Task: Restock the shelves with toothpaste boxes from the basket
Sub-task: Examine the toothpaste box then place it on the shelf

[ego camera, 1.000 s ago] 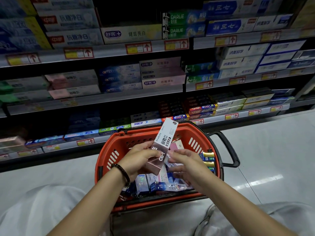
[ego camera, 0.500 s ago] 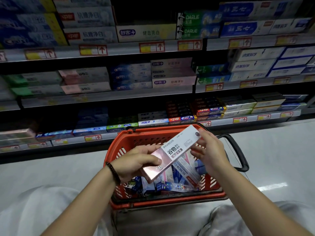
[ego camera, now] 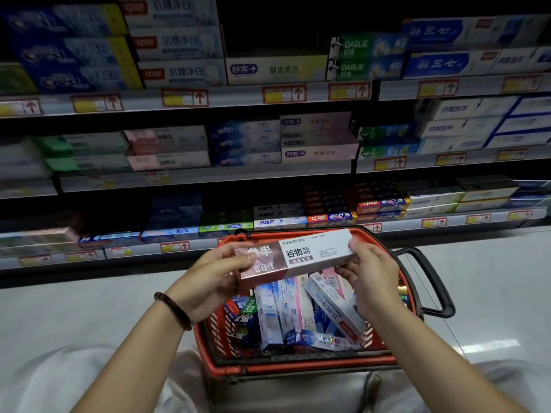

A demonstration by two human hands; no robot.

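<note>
- Shelves (ego camera: 238, 98): three tiers across the whole background, stacked with toothpaste boxes lying lengthwise. Red-framed price tags with arrows along the front edges.
- Floor (ego camera: 492, 278): pale and glossy, running from the foot of the shelves past the basket.
- Red shopping basket (ego camera: 298, 368): low down just in front of the lowest tier, between the two forearms. Black handle (ego camera: 441, 293) folded out to the right.
- Loose toothpaste boxes (ego camera: 277, 317): jumbled inside the basket, mostly blue and white, several tilted on end.
- Pink-and-white toothpaste box (ego camera: 310, 253): held in the air over the far half of the basket, nearly level, printed face toward the camera. Pink end to the left, white end to the right.
- Left hand (ego camera: 214, 278): grip closed on the pink end, fingers curled round it.
- Right hand (ego camera: 372, 272): grip pinching the white end, fingertips over the upper edge.
- Dark bead bracelet (ego camera: 174, 310): round the left wrist.
</note>
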